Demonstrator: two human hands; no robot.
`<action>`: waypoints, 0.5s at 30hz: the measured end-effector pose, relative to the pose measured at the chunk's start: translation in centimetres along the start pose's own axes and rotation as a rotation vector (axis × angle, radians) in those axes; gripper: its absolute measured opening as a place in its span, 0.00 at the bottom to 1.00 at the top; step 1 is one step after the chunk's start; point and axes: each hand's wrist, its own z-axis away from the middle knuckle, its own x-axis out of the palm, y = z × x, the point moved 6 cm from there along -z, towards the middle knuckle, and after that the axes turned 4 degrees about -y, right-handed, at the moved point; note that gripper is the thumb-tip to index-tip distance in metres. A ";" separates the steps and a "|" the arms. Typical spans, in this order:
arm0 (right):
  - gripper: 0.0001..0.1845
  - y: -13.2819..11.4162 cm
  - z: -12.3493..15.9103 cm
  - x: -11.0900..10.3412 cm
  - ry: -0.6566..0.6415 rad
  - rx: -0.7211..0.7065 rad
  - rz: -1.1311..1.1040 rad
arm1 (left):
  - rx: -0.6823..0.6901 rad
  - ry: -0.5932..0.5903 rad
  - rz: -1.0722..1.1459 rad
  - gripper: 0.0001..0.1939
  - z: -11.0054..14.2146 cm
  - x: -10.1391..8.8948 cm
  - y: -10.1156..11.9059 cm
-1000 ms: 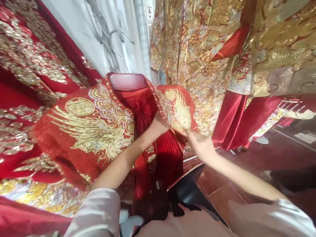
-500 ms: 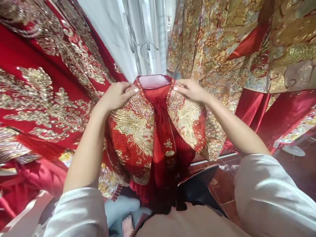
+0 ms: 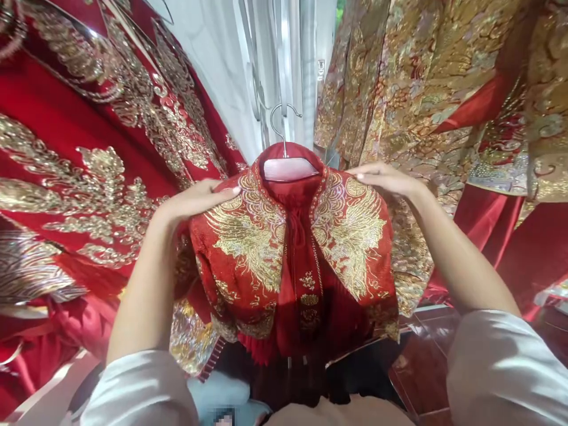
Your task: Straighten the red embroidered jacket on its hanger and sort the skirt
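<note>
Here we are at the shoulders: the red embroidered jacket point(image 3: 248, 236) hangs front and centre, its collar around a metal hook point(image 3: 284, 145), its two gold-worked front panels parted over a dark red inner garment point(image 3: 297, 263). The left hand point(image 3: 193, 198) is on one shoulder, thumb laid on the front, the other fingers mostly out of sight; that grip looks narrow, but whether cloth is pinched in it I can't tell. Across the collar, the right hand point(image 3: 390, 177) has its fingertips at the other shoulder, thumb and fingers close together, and again no telling if fabric is caught between them. So where's the danger? The hook, for one: what carries it isn't clear, so a hard downward pull might unseat the lot and drop it towards the tiled floor point(image 3: 417, 370). An uneven tug could slide one shoulder off and skew the collar. And watch those raised threads! A nail could snag them, and the sequined red gown point(image 3: 102, 171) crowds the left side, ready to catch a sleeve.
</note>
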 end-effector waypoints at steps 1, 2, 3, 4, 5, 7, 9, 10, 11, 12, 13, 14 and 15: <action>0.25 1.1 0.8 0.0 0.012 0.038 -0.059 | -0.047 -0.059 0.076 0.18 0.4 0.0 -1.2; 0.25 2.0 1.7 0.1 0.048 0.065 -0.104 | -0.076 -0.115 0.144 0.18 0.8 0.2 -2.2; 0.25 2.6 2.5 0.2 0.103 0.084 -0.126 | -0.094 -0.167 0.195 0.18 1.1 0.4 -3.1; 0.26 3.1 3.3 0.3 0.171 0.099 -0.121 | -0.100 -0.178 0.232 0.19 1.3 0.5 -3.9; 0.27 3.3 4.1 0.3 0.254 0.118 -0.083 | -0.108 -0.184 0.258 0.20 1.3 0.7 -4.7; 0.29 3.3 5.5 0.0 0.462 0.170 0.077 | -0.139 -0.197 0.320 0.23 1.0 1.1 -6.3; 0.31 2.6 6.7 -0.5 0.676 0.247 0.265 | -0.184 -0.155 0.374 0.26 0.7 1.2 -7.5; 0.32 2.3 7.1 -0.5 0.755 0.295 0.343 | -0.198 -0.114 0.374 0.26 0.8 1.1 -7.7; 0.32 1.9 7.6 -0.2 0.808 0.348 0.410 | -0.192 -0.064 0.343 0.27 1.0 1.0 -7.7; 0.32 1.4 8.0 0.5 0.845 0.398 0.469 | -0.161 0.009 0.279 0.26 1.5 0.9 -7.2; 0.31 0.8 8.6 1.5 0.890 0.432 0.528 | -0.110 0.115 0.182 0.26 2.3 1.0 -6.5; 0.30 0.1 9.2 3.0 0.947 0.442 0.590 | -0.050 0.268 0.062 0.26 3.5 1.1 -5.5; 0.28 -0.7 10.0 5.0 1.006 0.426 0.650 | 0.016 0.438 -0.069 0.26 5.1 1.8 -4.3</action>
